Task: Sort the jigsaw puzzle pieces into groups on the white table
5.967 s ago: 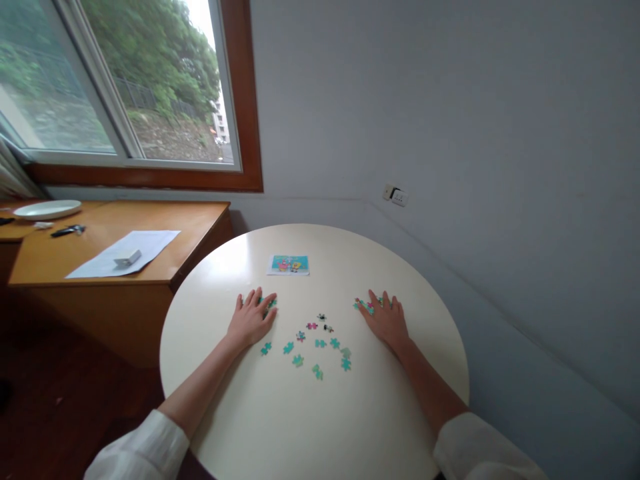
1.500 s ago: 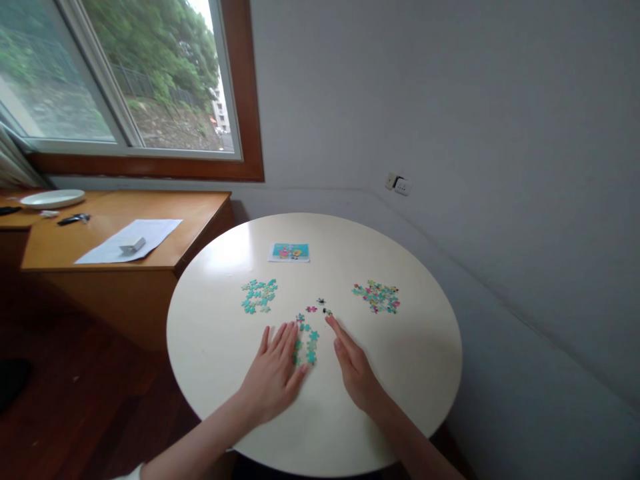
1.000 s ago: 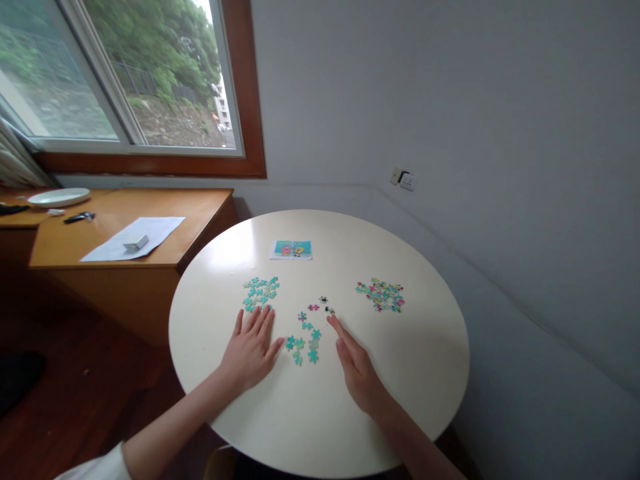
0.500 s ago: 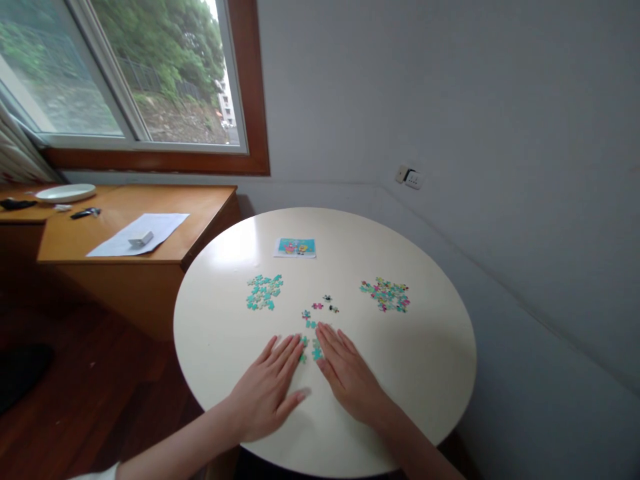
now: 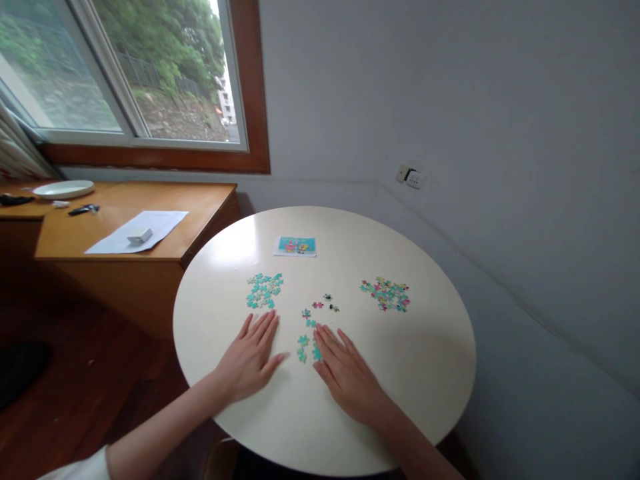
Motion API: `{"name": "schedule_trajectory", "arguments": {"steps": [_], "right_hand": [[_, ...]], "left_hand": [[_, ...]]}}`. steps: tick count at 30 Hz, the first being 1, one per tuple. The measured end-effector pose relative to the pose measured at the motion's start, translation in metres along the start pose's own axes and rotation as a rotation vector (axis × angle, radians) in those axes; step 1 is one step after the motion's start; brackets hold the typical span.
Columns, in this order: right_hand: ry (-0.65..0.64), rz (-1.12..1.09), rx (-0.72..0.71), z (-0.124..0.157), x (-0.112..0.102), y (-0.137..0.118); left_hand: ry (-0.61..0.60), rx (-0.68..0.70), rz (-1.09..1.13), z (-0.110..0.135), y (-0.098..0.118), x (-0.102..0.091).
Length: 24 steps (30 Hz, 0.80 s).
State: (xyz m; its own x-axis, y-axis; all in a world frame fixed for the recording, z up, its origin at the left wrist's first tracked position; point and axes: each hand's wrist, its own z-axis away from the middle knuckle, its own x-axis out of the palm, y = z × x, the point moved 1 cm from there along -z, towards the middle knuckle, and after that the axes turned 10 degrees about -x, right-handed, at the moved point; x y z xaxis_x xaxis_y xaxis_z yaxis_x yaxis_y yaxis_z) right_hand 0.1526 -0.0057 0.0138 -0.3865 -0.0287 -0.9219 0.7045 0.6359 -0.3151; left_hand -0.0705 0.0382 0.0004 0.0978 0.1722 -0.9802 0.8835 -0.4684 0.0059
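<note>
"Outward to the left went the bare left hand [image 5: 249, 353], away from the middle and up to the loose cluster of turquoise jigsaw pieces [image 5: 264, 298]."

"Did it grip anything?"

"Nothing that showed. It lay palm down, fingers stretched, tips at the cluster's near edge; I couldn't tell whether they touched."

"And the other?"

"The bare right hand [image 5: 345, 373] lay flat, fingers straight and close together, partly covering a small turquoise piece [image 5: 317, 352]. I couldn't tell what was under the palm."

"Where was everything else?"

"On the round, glossy cream table [image 5: 320, 427]: pale-green pieces [image 5: 303, 341] between the hands, a multicoloured heap of pieces [image 5: 387, 295] to the right, a rectangular cartoon picture card [image 5: 295, 247] beyond."
</note>
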Motion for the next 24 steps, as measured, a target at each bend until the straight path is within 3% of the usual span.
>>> {"name": "schedule_trajectory", "arguments": {"steps": [5, 7, 12, 14, 17, 24], "right_hand": [[-0.003, 0.067, -0.015, 0.000, 0.000, 0.000], [-0.005, 0.092, -0.020, 0.000, 0.000, 0.000], [0.025, 0.121, -0.040, 0.002, 0.005, 0.002], [0.042, 0.121, -0.044, 0.002, 0.007, 0.003], [0.052, 0.114, -0.048, 0.003, 0.008, 0.004], [0.025, 0.106, -0.042, 0.001, 0.006, 0.004]], "left_hand": [[-0.005, -0.029, 0.023, -0.010, -0.013, 0.001], [0.008, 0.014, 0.055, -0.004, -0.002, -0.007], [-0.102, 0.327, 0.187, 0.016, 0.042, -0.025], [-0.134, 0.339, 0.212, 0.016, 0.049, -0.026], [-0.131, 0.295, 0.192, 0.013, 0.045, -0.022], [-0.070, 0.162, 0.079, 0.005, 0.014, -0.013]]}}
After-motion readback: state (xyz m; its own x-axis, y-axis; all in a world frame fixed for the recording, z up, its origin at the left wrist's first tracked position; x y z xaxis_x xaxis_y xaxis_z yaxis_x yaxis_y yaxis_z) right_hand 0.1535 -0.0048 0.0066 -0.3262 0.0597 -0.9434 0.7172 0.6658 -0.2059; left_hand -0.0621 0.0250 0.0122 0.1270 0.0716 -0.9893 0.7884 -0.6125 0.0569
